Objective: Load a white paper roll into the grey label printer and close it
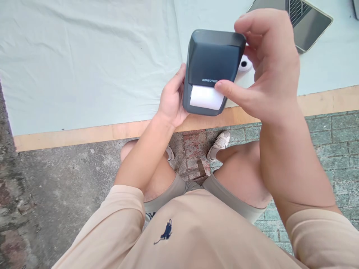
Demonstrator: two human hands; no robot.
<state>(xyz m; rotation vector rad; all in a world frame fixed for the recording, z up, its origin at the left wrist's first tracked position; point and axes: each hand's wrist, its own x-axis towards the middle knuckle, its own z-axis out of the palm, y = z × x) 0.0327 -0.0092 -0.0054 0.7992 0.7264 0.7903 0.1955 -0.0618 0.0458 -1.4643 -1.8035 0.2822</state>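
Observation:
A dark label printer point(215, 56) marked NIIMBOT is held up over the table's near edge, its lid down. White label paper point(206, 98) shows across its front slot. My left hand point(174, 93) grips the printer's left side, thumb along the edge and the other fingers hidden beneath. With the thumb of my right hand point(269, 63) on the lid's front edge beside the lettering, its bent fingers reach the far right corner, so the hand spans the printer's right side. Behind the printer, partly covered, is a white roll point(244, 64) with a dark core.
A white cloth point(92, 67) covers the table, whose bare wooden edge point(84, 132) runs along the front. At the back right lies a dark, glossy flat object point(312, 28) with a slatted part, partly behind my right hand. My legs and shoes are below the table edge.

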